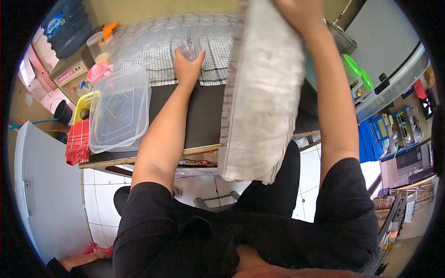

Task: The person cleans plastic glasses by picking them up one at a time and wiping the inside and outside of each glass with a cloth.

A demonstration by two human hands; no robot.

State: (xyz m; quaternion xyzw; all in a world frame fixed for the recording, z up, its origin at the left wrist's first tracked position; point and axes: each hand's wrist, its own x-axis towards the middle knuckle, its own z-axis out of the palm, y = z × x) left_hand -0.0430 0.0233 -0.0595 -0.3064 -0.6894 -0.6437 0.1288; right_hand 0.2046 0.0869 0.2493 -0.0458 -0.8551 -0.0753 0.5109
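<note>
Toward the back edge of the counter point(206, 116) we note rows of glasses point(174, 30) already standing on checked cloth point(160, 65), our left hand point(188, 70) holding one glass point(190, 53) by the front row, our right hand point(299, 14) at a pale bundle point(264, 92), grip unseen; how many remain, we cannot tell.

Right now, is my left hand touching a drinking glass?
Touching: the head view shows your left hand with thumb and fingers around a clear drinking glass.
</note>
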